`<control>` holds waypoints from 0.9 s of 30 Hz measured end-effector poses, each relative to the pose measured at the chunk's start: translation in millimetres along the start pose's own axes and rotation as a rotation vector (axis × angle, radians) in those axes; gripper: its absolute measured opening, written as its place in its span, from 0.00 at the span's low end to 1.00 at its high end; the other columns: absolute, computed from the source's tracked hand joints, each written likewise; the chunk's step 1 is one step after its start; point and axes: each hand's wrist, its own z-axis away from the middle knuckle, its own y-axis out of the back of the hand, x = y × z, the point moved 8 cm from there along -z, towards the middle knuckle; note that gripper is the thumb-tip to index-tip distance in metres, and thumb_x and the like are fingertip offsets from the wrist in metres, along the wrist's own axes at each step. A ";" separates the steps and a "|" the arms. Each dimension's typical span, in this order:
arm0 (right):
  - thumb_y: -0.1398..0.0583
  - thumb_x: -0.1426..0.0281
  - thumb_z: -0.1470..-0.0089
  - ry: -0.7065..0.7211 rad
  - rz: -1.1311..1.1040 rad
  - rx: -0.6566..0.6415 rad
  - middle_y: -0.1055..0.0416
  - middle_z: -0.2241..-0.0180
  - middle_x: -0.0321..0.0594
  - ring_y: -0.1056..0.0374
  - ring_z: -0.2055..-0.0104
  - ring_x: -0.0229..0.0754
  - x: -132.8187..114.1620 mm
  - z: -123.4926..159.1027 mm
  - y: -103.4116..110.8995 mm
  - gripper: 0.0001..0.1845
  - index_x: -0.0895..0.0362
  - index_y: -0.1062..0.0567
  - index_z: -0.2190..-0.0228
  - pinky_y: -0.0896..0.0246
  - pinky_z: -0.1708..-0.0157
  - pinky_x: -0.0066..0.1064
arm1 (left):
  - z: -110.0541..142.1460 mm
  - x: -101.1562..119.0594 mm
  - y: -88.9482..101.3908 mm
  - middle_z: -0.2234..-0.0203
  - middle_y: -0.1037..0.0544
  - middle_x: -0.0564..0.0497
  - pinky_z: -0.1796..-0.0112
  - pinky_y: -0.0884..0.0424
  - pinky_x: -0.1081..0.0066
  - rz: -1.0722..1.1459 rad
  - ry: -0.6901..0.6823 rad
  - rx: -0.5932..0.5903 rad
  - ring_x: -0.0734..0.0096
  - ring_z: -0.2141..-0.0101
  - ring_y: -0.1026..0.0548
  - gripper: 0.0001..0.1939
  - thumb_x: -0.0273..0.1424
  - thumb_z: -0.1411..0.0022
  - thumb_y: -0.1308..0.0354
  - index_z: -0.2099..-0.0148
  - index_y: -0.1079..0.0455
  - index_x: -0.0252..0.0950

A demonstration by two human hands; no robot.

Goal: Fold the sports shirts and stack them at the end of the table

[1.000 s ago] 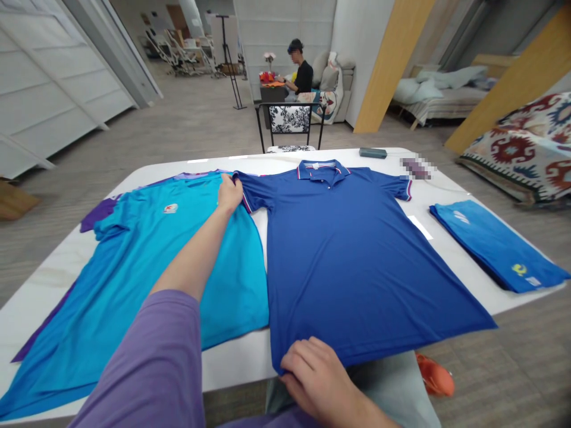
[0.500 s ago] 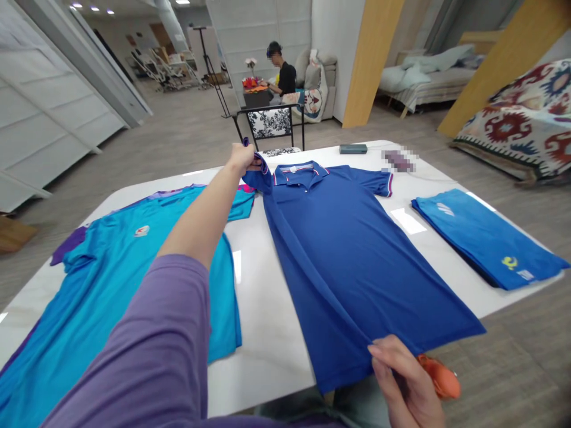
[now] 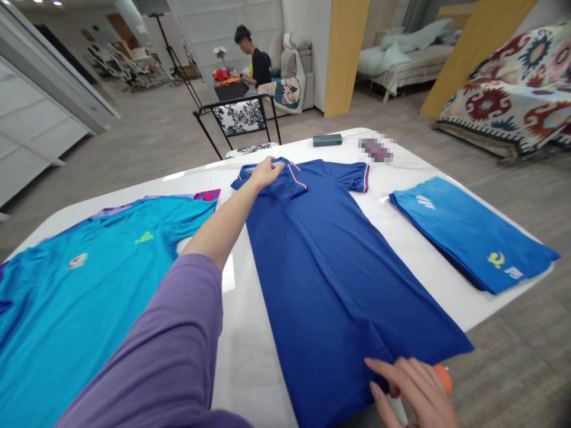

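Note:
A dark blue polo shirt (image 3: 303,267) lies on the white table, its hem toward me. Its left side is folded inward, and that sleeve, trimmed in white and red, rests across the chest below the collar. My left hand (image 3: 266,172) is at the folded shoulder beside the collar, fingers closed on the fabric; the fingertips are partly hidden. By the hem at the lower right, my right hand (image 3: 414,389) has its thumb and forefinger apart, with the fingertips at the cloth. A turquoise shirt (image 3: 120,279) is spread out to the left.
A folded blue garment (image 3: 468,232) lies on the right of the table (image 3: 250,345). A dark green case (image 3: 327,140) and a blurred purple item (image 3: 376,149) are at the far edge. Beyond stand a chair (image 3: 241,117) and a seated person (image 3: 259,62).
My left hand has carried the polo shirt's left shoulder and sleeve rightward and down onto the shirt. My right hand has let go of the hem and spread its fingers. The view has shifted.

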 end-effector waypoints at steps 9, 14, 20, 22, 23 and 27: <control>0.37 0.57 0.29 0.079 0.097 -0.326 0.22 0.65 0.41 0.23 0.62 0.54 20.4 -120.0 -8.1 0.15 0.39 0.20 0.44 0.25 0.61 0.50 | 124.5 -116.0 120.6 0.42 0.26 0.38 0.41 0.29 0.58 -0.240 -0.001 0.255 0.58 0.55 0.24 0.20 0.36 0.25 0.41 0.36 0.27 0.35; 0.41 0.52 0.25 -0.031 -0.023 -0.406 0.18 0.55 0.44 0.21 0.56 0.49 44.1 -283.6 -101.5 0.22 0.53 0.20 0.43 0.25 0.54 0.41 | 83.2 -149.6 144.2 0.41 0.28 0.38 0.39 0.31 0.58 -0.196 0.026 0.263 0.57 0.51 0.26 0.19 0.38 0.25 0.39 0.38 0.25 0.35; 0.42 0.49 0.23 -0.253 0.119 -0.247 0.24 0.43 0.60 0.28 0.37 0.60 96.6 -465.0 -206.1 0.31 0.65 0.23 0.43 0.36 0.34 0.58 | 20.2 -161.8 136.3 0.45 0.24 0.42 0.30 0.43 0.51 -0.172 -0.092 0.181 0.51 0.39 0.31 0.10 0.41 0.29 0.34 0.55 0.20 0.40; 0.41 0.44 0.25 -0.283 0.156 -0.202 0.30 0.37 0.65 0.34 0.32 0.66 100.8 -509.1 -231.9 0.37 0.67 0.24 0.41 0.42 0.31 0.66 | 12.5 -168.7 136.3 0.45 0.23 0.43 0.31 0.42 0.51 -0.162 -0.121 0.187 0.51 0.38 0.31 0.12 0.42 0.27 0.36 0.57 0.21 0.40; 0.40 0.42 0.27 -0.295 0.171 -0.184 0.33 0.35 0.66 0.36 0.31 0.69 101.7 -527.4 -243.5 0.39 0.67 0.24 0.41 0.45 0.30 0.68 | 10.0 -172.5 136.6 0.45 0.22 0.43 0.32 0.40 0.52 -0.154 -0.130 0.191 0.52 0.39 0.30 0.13 0.43 0.25 0.39 0.55 0.21 0.40; 0.32 0.44 0.33 -0.296 0.193 -0.150 0.33 0.36 0.64 0.41 0.29 0.72 105.0 -577.4 -280.3 0.36 0.66 0.22 0.48 0.49 0.30 0.67 | 1.3 -182.5 136.4 0.50 0.18 0.45 0.40 0.31 0.59 -0.126 -0.137 0.191 0.58 0.47 0.23 0.17 0.45 0.20 0.48 0.50 0.25 0.40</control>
